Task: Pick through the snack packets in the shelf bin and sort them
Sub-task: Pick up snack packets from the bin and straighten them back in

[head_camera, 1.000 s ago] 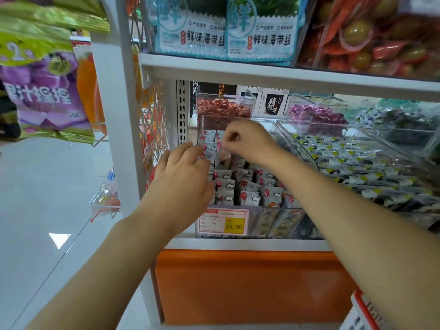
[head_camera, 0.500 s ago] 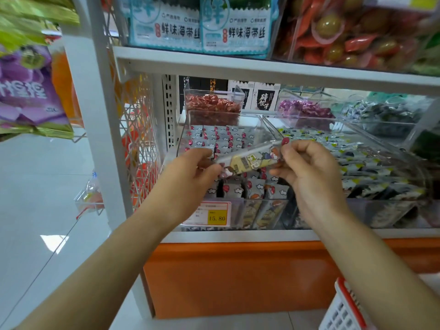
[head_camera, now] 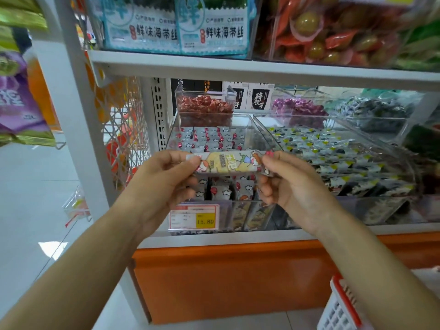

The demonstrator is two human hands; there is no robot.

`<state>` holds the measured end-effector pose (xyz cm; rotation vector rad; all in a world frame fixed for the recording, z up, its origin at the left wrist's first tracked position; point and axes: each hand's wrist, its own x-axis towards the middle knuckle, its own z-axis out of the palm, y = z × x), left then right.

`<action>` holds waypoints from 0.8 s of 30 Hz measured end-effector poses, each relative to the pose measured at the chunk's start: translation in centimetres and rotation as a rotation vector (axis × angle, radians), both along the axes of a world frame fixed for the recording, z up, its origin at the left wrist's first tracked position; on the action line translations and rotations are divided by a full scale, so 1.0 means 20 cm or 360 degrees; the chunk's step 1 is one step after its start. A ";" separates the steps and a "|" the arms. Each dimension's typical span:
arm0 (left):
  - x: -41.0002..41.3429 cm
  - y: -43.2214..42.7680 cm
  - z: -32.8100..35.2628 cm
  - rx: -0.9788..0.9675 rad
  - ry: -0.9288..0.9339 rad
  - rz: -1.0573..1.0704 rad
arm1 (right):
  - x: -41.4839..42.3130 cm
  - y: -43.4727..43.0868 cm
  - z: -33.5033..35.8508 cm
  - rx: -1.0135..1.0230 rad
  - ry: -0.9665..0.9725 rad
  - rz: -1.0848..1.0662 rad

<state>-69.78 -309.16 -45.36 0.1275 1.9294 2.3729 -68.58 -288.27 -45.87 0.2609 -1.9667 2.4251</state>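
My left arm comes up from the bottom left, and my left hand (head_camera: 162, 177) pinches the left end of a long snack packet (head_camera: 226, 161) between thumb and curled fingers. The packet's held level in the air in front of the clear shelf bin (head_camera: 221, 201), printed side facing me, with the other packets still down inside. My right hand (head_camera: 292, 184) pinches the other end the same way, forearm coming in from the lower right. There's a price tag (head_camera: 194, 216) on the bin front.

Blue packets (head_camera: 181, 27) above my left hand (head_camera: 162, 184) read 鲜味海带丝 — the price tag (head_camera: 194, 216) just below it, 15.80.
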 end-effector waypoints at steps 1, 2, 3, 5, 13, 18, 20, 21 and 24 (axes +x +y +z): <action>0.00 0.00 0.01 0.0125 -0.0043 -0.0046 | 0.00 0.00 0.00 -0.0022 0.0000 0.0024; 0.00 0.00 0.01 0.0237 -0.0084 -0.0088 | 0.00 0.00 0.00 -0.0066 -0.0013 0.0040; 0.00 0.00 0.01 0.0334 -0.0123 -0.0119 | 0.00 -0.01 0.00 -0.0106 -0.0028 0.0046; 0.00 0.00 0.01 0.0486 -0.0191 -0.0162 | 0.00 -0.01 -0.01 -0.0154 -0.0059 0.0043; 0.00 0.00 0.00 0.0521 -0.0167 -0.0176 | -0.01 -0.04 -0.02 -0.0665 -0.0444 0.0066; 0.02 0.02 0.01 0.0443 -0.0098 -0.0156 | -0.01 -0.06 -0.03 -0.0922 -0.0536 0.0030; 0.02 0.02 0.01 0.0389 -0.0030 -0.0182 | -0.01 -0.06 -0.03 -0.0870 -0.0500 -0.0002; 0.02 0.02 0.01 0.0351 0.0005 -0.0192 | -0.01 -0.06 -0.02 -0.0868 -0.0496 -0.0010; 0.02 0.01 0.02 0.0234 0.0083 -0.0179 | 0.00 -0.05 -0.02 -0.0873 -0.0507 -0.0016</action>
